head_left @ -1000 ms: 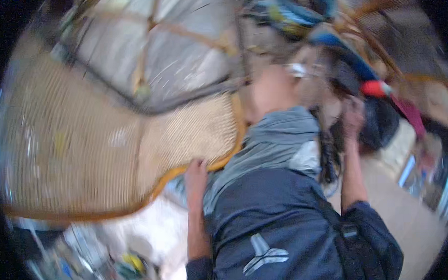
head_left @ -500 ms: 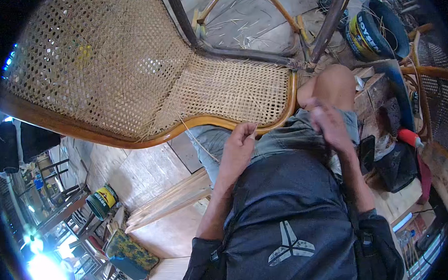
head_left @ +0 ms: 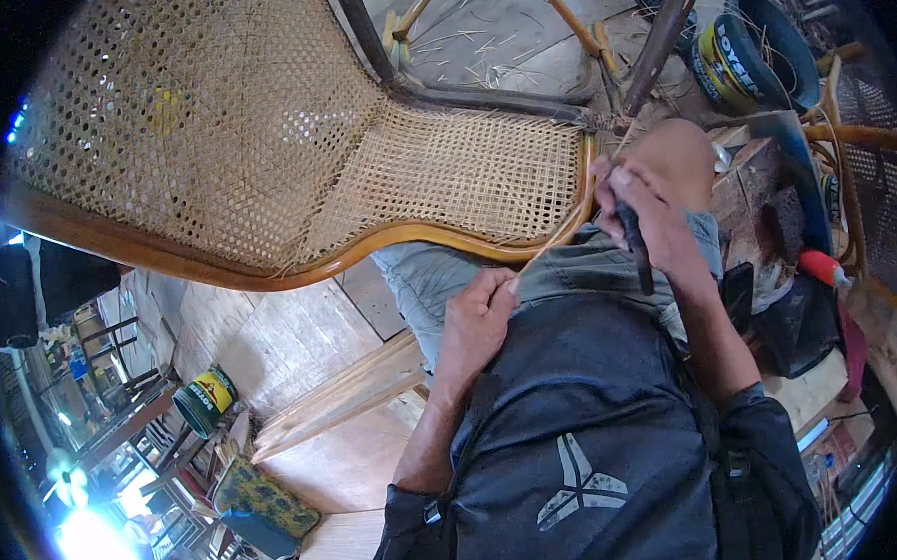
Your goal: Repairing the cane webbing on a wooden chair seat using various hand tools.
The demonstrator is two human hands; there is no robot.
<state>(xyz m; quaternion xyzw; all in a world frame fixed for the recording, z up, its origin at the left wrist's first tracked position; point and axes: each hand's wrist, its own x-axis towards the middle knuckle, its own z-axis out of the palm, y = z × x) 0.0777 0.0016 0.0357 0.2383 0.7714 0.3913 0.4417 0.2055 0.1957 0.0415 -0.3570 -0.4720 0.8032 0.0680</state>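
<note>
A chair with a woven cane back and seat (head_left: 469, 174) leans across my lap, its curved brown rattan frame (head_left: 416, 231) toward me. Below the seat's front edge, my left hand (head_left: 478, 317) pinches one end of a thin cane strand (head_left: 545, 253). That strand runs taut up and right to my right hand (head_left: 646, 211), beside my bare knee. A dark, slim tool (head_left: 631, 230) sits in the right fist, its lower end pointing toward my body; its kind cannot be made out. The right fingertips press at the strand, partly hidden by motion blur.
Dark green buckets with yellow labels stand at the upper right (head_left: 730, 68) and lower left (head_left: 204, 401). Cane offcuts (head_left: 500, 73) litter the floor beyond the chair. On my right are wood blocks (head_left: 744, 177), a red-capped bottle (head_left: 818, 267) and a dark phone-like object (head_left: 736, 292).
My right hand has moved up and slightly left; the dark tool now shows in it. The cane strand, earlier trailing left of my left hand, now stretches between both hands.
</note>
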